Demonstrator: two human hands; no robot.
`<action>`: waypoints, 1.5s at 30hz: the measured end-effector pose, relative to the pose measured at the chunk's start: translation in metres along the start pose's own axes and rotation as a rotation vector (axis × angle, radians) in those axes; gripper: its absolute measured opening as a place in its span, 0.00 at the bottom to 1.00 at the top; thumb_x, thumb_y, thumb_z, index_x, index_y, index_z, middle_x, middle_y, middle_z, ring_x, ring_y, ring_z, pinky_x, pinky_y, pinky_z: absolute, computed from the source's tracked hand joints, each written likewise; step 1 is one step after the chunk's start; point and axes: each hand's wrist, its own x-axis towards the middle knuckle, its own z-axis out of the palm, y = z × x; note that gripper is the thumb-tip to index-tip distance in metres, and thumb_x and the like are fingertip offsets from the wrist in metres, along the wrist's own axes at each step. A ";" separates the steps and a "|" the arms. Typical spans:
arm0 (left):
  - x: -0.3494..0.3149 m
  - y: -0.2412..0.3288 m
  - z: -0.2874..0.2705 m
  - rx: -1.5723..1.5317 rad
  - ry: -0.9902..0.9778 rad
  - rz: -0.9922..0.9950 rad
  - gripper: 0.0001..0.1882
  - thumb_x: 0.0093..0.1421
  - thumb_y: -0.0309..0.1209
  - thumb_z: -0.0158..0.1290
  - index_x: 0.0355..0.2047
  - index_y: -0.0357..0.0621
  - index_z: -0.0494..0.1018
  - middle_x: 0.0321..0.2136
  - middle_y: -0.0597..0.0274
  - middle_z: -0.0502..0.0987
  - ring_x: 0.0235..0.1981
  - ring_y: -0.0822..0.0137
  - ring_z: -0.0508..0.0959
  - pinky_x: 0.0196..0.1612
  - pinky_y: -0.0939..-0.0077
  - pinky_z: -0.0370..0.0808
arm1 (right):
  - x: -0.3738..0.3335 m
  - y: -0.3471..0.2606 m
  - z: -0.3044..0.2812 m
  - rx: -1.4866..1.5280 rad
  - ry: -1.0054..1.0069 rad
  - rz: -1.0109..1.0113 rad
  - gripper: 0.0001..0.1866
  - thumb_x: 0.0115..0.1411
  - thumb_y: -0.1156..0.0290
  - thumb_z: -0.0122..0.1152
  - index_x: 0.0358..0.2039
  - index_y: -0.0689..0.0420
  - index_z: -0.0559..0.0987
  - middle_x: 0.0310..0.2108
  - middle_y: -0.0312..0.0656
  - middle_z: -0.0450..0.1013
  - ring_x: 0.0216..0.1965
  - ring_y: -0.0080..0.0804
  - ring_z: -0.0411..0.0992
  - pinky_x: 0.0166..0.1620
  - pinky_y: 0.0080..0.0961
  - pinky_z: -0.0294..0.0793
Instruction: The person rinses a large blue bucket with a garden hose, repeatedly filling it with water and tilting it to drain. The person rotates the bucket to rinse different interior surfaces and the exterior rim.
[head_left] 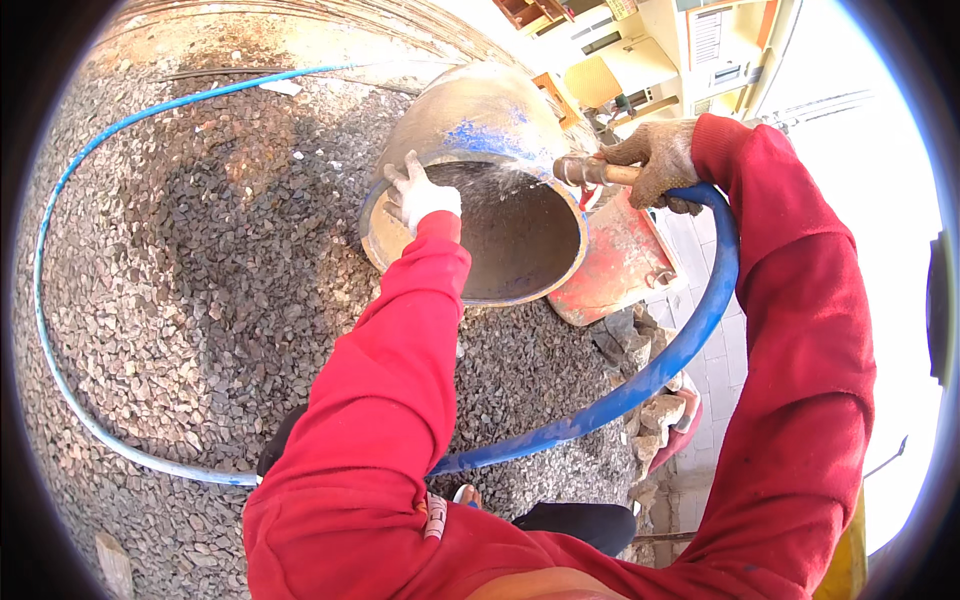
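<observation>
A cement-crusted drum (470,108) with blue paint patches lies tilted, its round mouth toward me. My left hand (424,197), in a pale glove, grips the left part of its rim with fingers apart over the edge. In my right hand (657,163), in a dirty tan glove, is the end of a blue hose (640,385), closed around its pale pipe-like nozzle (592,171). Water sprays from that end into the drum's mouth. Part of the drum's inside wall (520,245) shows wet and grey-brown.
Grey gravel (240,330) covers the ground to the left and under the drum. The hose loops widely across it. A worn red metal piece (615,265) stands right of the drum, with broken stones (655,415) and paving (705,350) beyond. Buildings (655,50) rise behind.
</observation>
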 end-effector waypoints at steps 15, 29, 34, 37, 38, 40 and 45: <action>-0.075 0.017 0.035 0.414 -0.324 0.371 0.49 0.51 0.30 0.52 0.72 0.65 0.42 0.72 0.59 0.43 0.70 0.54 0.54 0.71 0.49 0.42 | 0.036 0.043 -0.011 0.033 0.165 0.247 0.37 0.51 0.76 0.58 0.65 0.50 0.66 0.17 0.39 0.69 0.14 0.27 0.70 0.16 0.27 0.73; -0.104 0.024 0.038 0.400 -0.383 0.259 0.51 0.51 0.31 0.55 0.72 0.69 0.40 0.69 0.31 0.35 0.71 0.39 0.41 0.70 0.45 0.40 | -0.006 0.027 0.025 -0.003 -0.116 0.280 0.40 0.53 0.78 0.59 0.68 0.45 0.62 0.20 0.38 0.71 0.15 0.27 0.72 0.17 0.26 0.75; -0.094 0.015 0.042 0.356 -0.341 0.226 0.57 0.49 0.33 0.58 0.72 0.52 0.32 0.70 0.37 0.35 0.72 0.45 0.40 0.71 0.45 0.38 | -0.009 0.011 0.022 0.053 -0.178 0.058 0.35 0.52 0.68 0.60 0.63 0.51 0.68 0.23 0.41 0.74 0.20 0.27 0.74 0.24 0.28 0.78; -0.089 0.010 0.047 0.356 -0.330 0.220 0.60 0.47 0.35 0.59 0.71 0.42 0.30 0.71 0.40 0.35 0.73 0.48 0.40 0.71 0.46 0.36 | -0.006 -0.010 0.019 -0.017 -0.077 -0.058 0.38 0.52 0.69 0.60 0.66 0.46 0.65 0.22 0.40 0.74 0.20 0.28 0.74 0.23 0.27 0.78; -0.088 0.009 0.048 0.334 -0.326 0.214 0.59 0.48 0.36 0.59 0.71 0.42 0.31 0.71 0.40 0.34 0.73 0.46 0.39 0.71 0.45 0.36 | -0.004 -0.016 0.015 0.003 -0.062 -0.029 0.39 0.53 0.70 0.59 0.67 0.42 0.63 0.22 0.40 0.74 0.19 0.29 0.74 0.22 0.27 0.77; -0.088 0.008 0.050 0.370 -0.345 0.229 0.59 0.47 0.36 0.59 0.71 0.42 0.31 0.71 0.40 0.35 0.72 0.45 0.39 0.70 0.45 0.36 | -0.004 -0.022 0.006 -0.026 -0.018 0.073 0.38 0.53 0.71 0.59 0.67 0.42 0.64 0.22 0.40 0.74 0.19 0.28 0.73 0.21 0.28 0.77; -0.093 0.010 0.050 0.378 -0.405 0.271 0.58 0.48 0.36 0.58 0.71 0.40 0.33 0.70 0.37 0.35 0.72 0.40 0.38 0.70 0.44 0.35 | 0.012 -0.018 -0.004 -0.084 -0.126 0.198 0.39 0.53 0.75 0.59 0.68 0.47 0.62 0.20 0.38 0.71 0.15 0.27 0.71 0.17 0.27 0.74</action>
